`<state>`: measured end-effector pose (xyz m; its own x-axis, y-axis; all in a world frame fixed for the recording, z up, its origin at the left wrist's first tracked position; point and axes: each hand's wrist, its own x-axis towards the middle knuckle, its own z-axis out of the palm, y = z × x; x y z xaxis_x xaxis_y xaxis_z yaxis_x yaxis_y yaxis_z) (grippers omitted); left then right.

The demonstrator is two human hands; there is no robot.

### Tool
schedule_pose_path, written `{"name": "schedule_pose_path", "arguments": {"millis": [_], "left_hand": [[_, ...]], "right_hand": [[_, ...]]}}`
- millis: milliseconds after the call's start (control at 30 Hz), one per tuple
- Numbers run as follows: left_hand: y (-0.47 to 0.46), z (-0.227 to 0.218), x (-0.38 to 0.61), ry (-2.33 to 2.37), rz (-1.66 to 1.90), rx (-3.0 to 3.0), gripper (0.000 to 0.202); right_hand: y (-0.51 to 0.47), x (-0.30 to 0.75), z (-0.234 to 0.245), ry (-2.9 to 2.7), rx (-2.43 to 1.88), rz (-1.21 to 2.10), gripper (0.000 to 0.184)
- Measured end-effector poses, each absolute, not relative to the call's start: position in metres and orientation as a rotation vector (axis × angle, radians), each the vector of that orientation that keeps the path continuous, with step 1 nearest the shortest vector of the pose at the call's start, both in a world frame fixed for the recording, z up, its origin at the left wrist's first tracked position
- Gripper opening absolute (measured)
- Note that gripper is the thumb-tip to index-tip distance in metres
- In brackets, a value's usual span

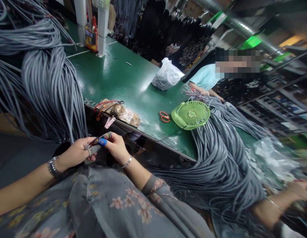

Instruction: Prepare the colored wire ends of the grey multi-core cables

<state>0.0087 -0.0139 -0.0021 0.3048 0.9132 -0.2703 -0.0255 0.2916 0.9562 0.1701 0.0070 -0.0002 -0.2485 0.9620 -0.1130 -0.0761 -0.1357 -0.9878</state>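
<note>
Hands: left hand (76, 153) and right hand (117, 148) are close together just below the near edge of the green table (133, 89), over the lap, both pinched onto the same cable end (100, 138).
Cable end: short grey stub with what look like coloured wires poking out. Tbh it's too small to be sure. A blue thumb cover (103, 142) on the right hand presses on it.
Step in hand: I'd say fingertip work on that stub, sorting or gripping its wires.
Next move calls for: a steady pinch from the left hand while the right fingertips do the fine bit.
Left of the table: a thick hanging cable bundle (53, 92).
On the table: green fan (191, 114), orange scissors (164, 116), white bag (167, 76).
Right end of the table: a cable pile (218, 158) draped over the edge, with another person's hand (300, 190) near it.
Far side of the table: a co-worker (205, 77) with hands on the cables.
</note>
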Motion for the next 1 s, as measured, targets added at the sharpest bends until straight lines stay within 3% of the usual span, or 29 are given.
{"name": "schedule_pose_path", "arguments": {"millis": [167, 567, 1000], "left_hand": [[-0.010, 0.004, 0.010, 1.064, 0.776, 1.033, 0.037], [-0.018, -0.001, 0.021, 1.142, 1.072, 0.760, 0.031], [-0.021, -0.007, 0.013, 1.129, 0.935, 0.906, 0.037]], "right_hand": [[0.016, 0.168, 0.005, -1.315, -1.110, 1.575, 0.048], [0.009, 0.163, -0.008, -1.220, -1.133, 1.463, 0.038], [0.010, 0.162, -0.009, -1.306, -1.162, 1.500, 0.044]]}}
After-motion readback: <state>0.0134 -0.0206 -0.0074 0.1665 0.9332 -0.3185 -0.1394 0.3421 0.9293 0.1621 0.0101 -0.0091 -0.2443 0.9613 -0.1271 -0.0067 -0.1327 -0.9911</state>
